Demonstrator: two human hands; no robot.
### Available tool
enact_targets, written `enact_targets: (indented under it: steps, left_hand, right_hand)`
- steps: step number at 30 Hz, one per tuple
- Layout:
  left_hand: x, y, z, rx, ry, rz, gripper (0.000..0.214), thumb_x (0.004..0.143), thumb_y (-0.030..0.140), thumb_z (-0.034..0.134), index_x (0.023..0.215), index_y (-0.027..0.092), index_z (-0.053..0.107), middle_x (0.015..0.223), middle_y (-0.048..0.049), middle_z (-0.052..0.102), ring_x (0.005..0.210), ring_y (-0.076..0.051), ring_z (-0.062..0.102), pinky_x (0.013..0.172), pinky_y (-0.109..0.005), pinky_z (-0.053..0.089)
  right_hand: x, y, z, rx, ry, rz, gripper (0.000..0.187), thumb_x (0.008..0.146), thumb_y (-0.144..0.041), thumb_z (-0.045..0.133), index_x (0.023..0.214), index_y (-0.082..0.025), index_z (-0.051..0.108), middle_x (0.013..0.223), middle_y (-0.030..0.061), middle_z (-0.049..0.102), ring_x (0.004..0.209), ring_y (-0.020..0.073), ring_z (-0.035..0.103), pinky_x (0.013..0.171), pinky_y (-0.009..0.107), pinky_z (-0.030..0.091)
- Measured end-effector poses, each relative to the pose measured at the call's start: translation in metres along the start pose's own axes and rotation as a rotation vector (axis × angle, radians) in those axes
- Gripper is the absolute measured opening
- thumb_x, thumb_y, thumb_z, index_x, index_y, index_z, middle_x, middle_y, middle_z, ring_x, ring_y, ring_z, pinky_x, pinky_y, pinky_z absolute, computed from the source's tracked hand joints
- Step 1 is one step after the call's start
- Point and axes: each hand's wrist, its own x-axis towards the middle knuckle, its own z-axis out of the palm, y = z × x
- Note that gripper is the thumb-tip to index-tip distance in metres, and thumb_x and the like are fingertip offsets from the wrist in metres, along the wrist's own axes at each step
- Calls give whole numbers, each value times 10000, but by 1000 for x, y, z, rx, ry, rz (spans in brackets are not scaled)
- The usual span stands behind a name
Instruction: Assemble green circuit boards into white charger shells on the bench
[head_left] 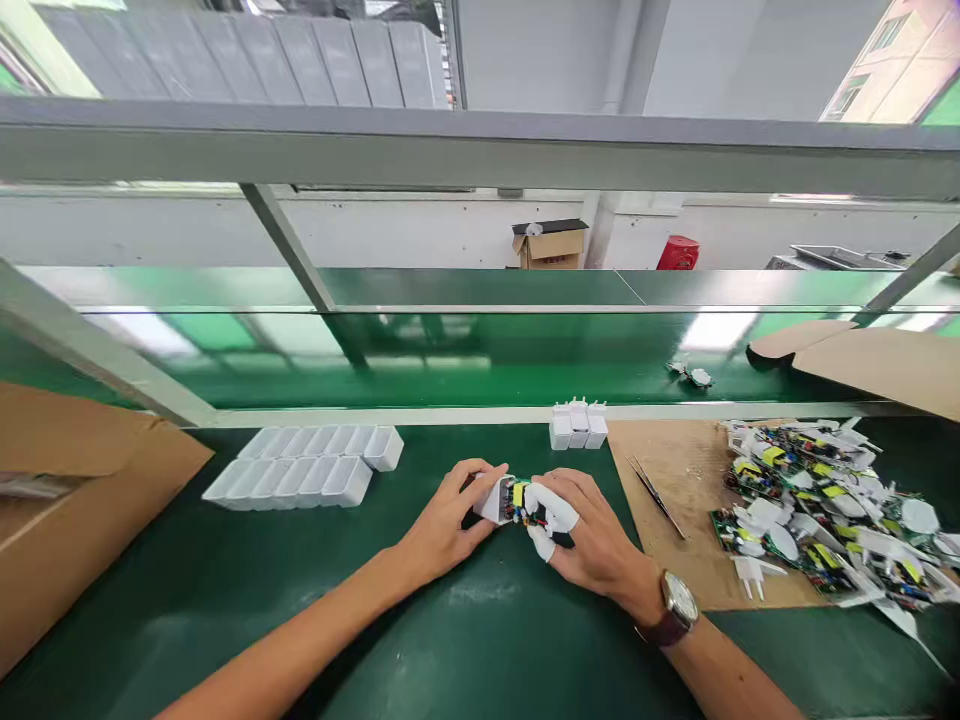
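Near the middle of the green table, my left hand grips a white plastic housing between thumb and fingers. My right hand, with white covers on some fingers and a watch on the wrist, pinches a small circuit board with a yellow component. The board's left end meets the housing's open end; how deep it sits inside is hidden. Two rows of white housings stand to the left. Beyond my hands is a small group of white plug housings with pins pointing up.
At right, a brown board carries tweezers and a heap of circuit boards with white parts. A cardboard box stands at left. More small parts lie on the ledge behind, below a metal frame bar.
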Motion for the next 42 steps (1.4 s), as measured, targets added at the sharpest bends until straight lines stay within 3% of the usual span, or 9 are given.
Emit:
enact_targets:
  steps: [7, 21, 37, 42]
  left_hand:
    - [2, 0, 2, 0, 4, 4, 691, 912, 203, 678, 1528, 374, 415, 1331, -87, 537, 1230, -248, 576, 1042, -413, 534]
    - [1, 2, 3, 5, -15, -5, 671, 918, 186, 664, 1517, 359, 417, 1345, -93, 519, 1229, -244, 575, 1039, -415, 536]
    - [1, 4, 3, 18, -31, 12, 673, 938, 200, 650, 1537, 354, 385, 1335, -110, 502, 1235, -256, 561, 1045, -455, 535]
    - [2, 4, 3, 12, -32, 8, 675, 937, 217, 660, 1538, 358, 388, 1332, -107, 508, 1228, -256, 568, 1036, -447, 542]
  right_hand:
    - [4, -6, -7, -13, -7, 22, 592, 924, -93, 566, 1493, -141, 411, 1279, 168, 639, 1187, 322, 559, 965, 519, 564]
    - [3, -6, -6, -1, -22, 10, 582, 893, -70, 573, 1458, -97, 434, 1263, 188, 630, 1178, 337, 532, 962, 537, 553]
    - [4, -6, -8, -3, -45, 37, 610, 941, -136, 564, 1522, -148, 377, 1266, 177, 637, 1173, 333, 575, 958, 546, 561]
    - [4, -5, -7, -9, -37, 10, 643, 920, -110, 564, 1530, -118, 361, 1275, 185, 634, 1183, 336, 563, 976, 544, 551]
